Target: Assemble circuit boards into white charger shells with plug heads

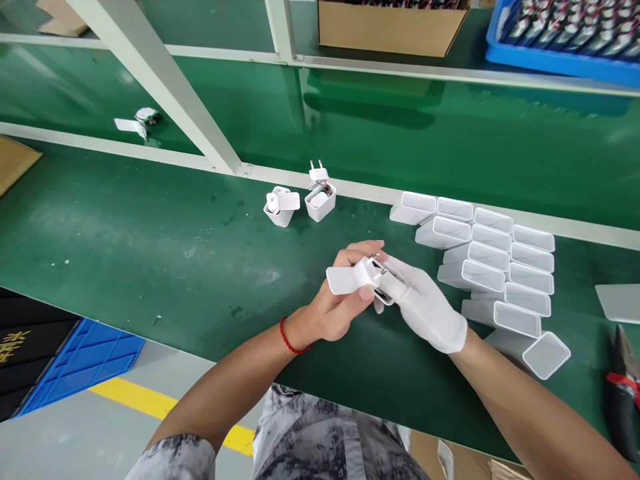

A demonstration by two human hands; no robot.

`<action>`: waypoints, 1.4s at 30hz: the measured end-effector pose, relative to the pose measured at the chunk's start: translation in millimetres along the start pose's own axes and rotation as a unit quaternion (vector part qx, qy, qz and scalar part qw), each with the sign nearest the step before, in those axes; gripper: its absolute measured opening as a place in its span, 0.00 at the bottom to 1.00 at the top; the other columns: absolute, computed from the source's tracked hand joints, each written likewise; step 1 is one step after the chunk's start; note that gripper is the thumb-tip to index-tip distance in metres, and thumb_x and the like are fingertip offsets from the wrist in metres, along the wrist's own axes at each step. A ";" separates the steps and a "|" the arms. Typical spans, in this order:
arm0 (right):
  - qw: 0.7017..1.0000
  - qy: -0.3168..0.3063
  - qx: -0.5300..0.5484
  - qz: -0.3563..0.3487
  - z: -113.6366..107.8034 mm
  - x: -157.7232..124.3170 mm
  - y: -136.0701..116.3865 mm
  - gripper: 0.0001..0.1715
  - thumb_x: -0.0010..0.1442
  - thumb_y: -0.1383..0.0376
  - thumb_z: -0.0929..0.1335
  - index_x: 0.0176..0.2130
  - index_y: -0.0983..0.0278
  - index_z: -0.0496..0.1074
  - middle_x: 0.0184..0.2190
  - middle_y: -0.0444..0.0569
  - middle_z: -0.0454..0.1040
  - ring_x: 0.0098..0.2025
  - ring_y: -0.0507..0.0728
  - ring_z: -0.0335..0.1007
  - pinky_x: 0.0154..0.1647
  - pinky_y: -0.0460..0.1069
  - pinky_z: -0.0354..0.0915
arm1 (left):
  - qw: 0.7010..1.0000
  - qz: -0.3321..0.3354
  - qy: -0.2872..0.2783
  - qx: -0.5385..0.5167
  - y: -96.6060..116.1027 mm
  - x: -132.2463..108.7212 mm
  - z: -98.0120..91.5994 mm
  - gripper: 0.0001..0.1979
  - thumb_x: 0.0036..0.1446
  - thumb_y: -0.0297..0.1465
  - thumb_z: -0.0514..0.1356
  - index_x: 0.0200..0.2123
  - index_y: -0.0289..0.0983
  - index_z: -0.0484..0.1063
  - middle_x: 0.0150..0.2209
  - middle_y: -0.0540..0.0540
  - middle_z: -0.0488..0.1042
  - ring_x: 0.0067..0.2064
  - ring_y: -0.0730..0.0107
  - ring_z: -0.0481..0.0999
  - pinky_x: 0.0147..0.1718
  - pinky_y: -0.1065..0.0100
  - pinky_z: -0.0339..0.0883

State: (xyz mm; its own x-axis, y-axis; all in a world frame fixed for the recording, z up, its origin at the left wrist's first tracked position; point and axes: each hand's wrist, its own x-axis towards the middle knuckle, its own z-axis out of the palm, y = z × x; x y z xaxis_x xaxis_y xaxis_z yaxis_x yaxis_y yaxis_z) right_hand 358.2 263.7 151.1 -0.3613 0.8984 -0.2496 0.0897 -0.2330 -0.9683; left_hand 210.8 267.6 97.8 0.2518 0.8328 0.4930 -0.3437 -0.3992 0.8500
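Observation:
My left hand (343, 300), bare with a red cord at the wrist, is closed around a white charger plug (367, 273). Two metal pins stick out of it, and a flat white plate extends to its left. My right hand (430, 310), in a white glove, meets it from the other side, its fingers closed on a white plastic housing (385, 300) with a dark opening. The glove partly hides that housing. Beyond my hands stand two open white housings with parts inside: one shows a pinned plug (319, 175) with red wire, the other a white plate (289, 201).
Several empty white housings (483, 275) lie in rows at the right, beside black-handled pliers (621, 400) and a white plate (620, 303). A slanted metal post (160, 80) crosses at the left. The shelf carries a cardboard box (390, 30) and a blue tray (560, 63) of parts.

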 end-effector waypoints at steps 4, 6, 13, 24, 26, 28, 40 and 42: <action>1.000 0.009 0.022 0.005 0.3 -0.7 2.4 0.23 0.63 0.46 0.67 0.34 0.64 0.71 0.24 0.44 0.65 0.24 0.51 0.60 0.24 0.48 0.63 | 1.000 -0.010 0.009 -0.001 0.3 0.7 0.6 0.11 0.66 0.40 0.54 0.47 0.42 0.67 0.49 0.41 0.70 0.61 0.53 0.67 0.62 0.46 0.60; 0.999 0.006 0.032 0.021 -1.6 -0.2 4.6 0.22 0.64 0.48 0.67 0.33 0.64 0.71 0.25 0.45 0.67 0.25 0.52 0.63 0.26 0.48 0.65 | 1.000 -0.020 0.015 -0.008 -0.3 0.6 0.4 0.11 0.66 0.40 0.55 0.47 0.42 0.67 0.49 0.42 0.71 0.60 0.53 0.67 0.62 0.46 0.61; 0.994 -0.056 0.084 0.043 -3.4 3.3 5.3 0.24 0.60 0.47 0.70 0.43 0.64 0.73 0.34 0.48 0.71 0.36 0.56 0.71 0.36 0.52 0.73 | 0.993 -0.091 0.064 -0.041 -3.3 -2.3 -1.1 0.12 0.66 0.43 0.54 0.46 0.43 0.67 0.48 0.45 0.73 0.61 0.54 0.67 0.61 0.46 0.59; 0.996 -0.034 0.070 0.044 -3.3 0.6 10.4 0.22 0.63 0.49 0.68 0.43 0.65 0.72 0.32 0.47 0.68 0.33 0.55 0.69 0.34 0.51 0.73 | 0.992 -0.103 0.060 -0.045 -5.6 -2.4 -1.8 0.12 0.66 0.44 0.55 0.45 0.43 0.68 0.49 0.44 0.72 0.58 0.55 0.70 0.59 0.47 0.62; 0.991 -0.044 0.109 0.062 -4.0 2.4 11.1 0.26 0.61 0.44 0.68 0.42 0.64 0.73 0.33 0.48 0.69 0.35 0.56 0.70 0.35 0.51 0.73 | 0.990 -0.111 0.073 -0.042 -6.6 -2.2 -2.2 0.13 0.65 0.45 0.55 0.45 0.44 0.68 0.48 0.44 0.73 0.58 0.54 0.70 0.59 0.45 0.62; 0.984 -0.052 0.150 0.082 -4.9 4.9 11.7 0.30 0.59 0.40 0.68 0.38 0.64 0.73 0.32 0.49 0.69 0.35 0.57 0.70 0.35 0.52 0.73 | 0.989 -0.120 0.082 -0.037 -7.0 -1.9 -2.6 0.14 0.65 0.46 0.55 0.45 0.44 0.68 0.47 0.44 0.73 0.59 0.52 0.69 0.60 0.43 0.60; 0.976 -0.093 0.175 0.085 -8.5 6.9 12.7 0.19 0.64 0.52 0.68 0.45 0.63 0.72 0.35 0.48 0.69 0.37 0.56 0.69 0.37 0.52 0.72 | 0.993 -0.096 0.073 0.006 -1.6 0.1 -2.8 0.15 0.66 0.46 0.53 0.47 0.43 0.68 0.48 0.42 0.73 0.53 0.56 0.74 0.58 0.44 0.66; 0.988 -0.067 0.119 0.066 -4.8 4.2 12.2 0.22 0.64 0.51 0.68 0.48 0.64 0.72 0.34 0.48 0.69 0.35 0.56 0.68 0.35 0.51 0.72 | 0.994 -0.088 0.065 0.016 -0.8 0.7 -2.3 0.16 0.66 0.46 0.53 0.46 0.42 0.68 0.48 0.42 0.73 0.53 0.56 0.74 0.58 0.46 0.66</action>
State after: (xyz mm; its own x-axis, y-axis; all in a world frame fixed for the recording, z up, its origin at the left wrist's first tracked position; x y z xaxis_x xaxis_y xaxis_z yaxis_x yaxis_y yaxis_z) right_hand 362.3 266.5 138.2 -0.4815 0.8010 -0.3559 -0.0706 -0.4402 -0.8951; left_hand 209.1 269.4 97.1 0.1850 0.9326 0.3097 -0.2751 -0.2534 0.9274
